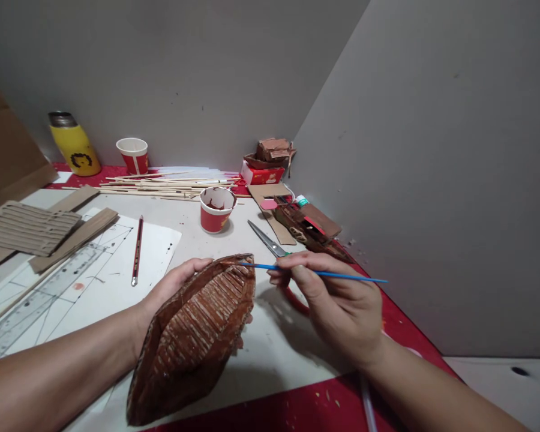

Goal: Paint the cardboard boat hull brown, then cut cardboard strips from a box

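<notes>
A brown-painted cardboard boat (198, 324) with a ribbed inner floor is tilted up in my left hand (171, 288), whose fingers pass behind the hull. My right hand (337, 300) pinches a thin blue paintbrush (342, 276). The brush tip touches the inside of the boat near its upper end. Behind the boat stands a red and white paper cup (214, 221) with brown paint smeared inside its rim. Scissors (270, 241) lie open just beyond my right hand, their handles partly hidden by it.
On the left are a drawing under a ruler (40, 300), a pencil (137, 249) and cardboard strips (31, 228). Thin sticks (162, 187), a yellow bottle (75, 147) and another cup (133, 157) stand or lie at the back. A painted model (303, 231) rests by the right wall.
</notes>
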`<state>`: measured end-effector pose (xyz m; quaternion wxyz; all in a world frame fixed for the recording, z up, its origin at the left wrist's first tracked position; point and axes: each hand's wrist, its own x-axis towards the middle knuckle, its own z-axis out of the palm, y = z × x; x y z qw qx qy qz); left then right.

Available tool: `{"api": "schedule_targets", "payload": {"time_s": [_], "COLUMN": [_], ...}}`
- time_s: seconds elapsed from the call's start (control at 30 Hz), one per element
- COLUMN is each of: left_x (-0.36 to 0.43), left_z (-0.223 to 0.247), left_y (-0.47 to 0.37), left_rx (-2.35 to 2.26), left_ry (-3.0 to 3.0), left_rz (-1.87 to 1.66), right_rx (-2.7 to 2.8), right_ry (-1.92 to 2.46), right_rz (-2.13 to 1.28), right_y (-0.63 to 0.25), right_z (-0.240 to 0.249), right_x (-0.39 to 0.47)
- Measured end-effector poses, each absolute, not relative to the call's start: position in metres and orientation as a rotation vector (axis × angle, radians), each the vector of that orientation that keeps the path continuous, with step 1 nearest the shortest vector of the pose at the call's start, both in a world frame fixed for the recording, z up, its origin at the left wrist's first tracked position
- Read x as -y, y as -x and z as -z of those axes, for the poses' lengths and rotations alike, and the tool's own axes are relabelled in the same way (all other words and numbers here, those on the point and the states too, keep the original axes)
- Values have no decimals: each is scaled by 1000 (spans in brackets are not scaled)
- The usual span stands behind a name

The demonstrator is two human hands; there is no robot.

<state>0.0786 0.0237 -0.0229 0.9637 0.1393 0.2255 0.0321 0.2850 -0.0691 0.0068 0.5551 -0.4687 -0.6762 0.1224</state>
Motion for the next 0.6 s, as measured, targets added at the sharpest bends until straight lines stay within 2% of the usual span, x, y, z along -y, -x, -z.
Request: {"api": "schedule_targets", "payload": {"time_s": [0.6], "left_x": [-24], "left_z": [14], "left_y": [-80], "left_rx": [-491], "left_ry": [-274], "left_rz": [-77], "right_rx": [1733], "right_ry": [1102], "right_rz": [-310], "right_y": [-288], "right_z": [-8], "right_x": [70]}}
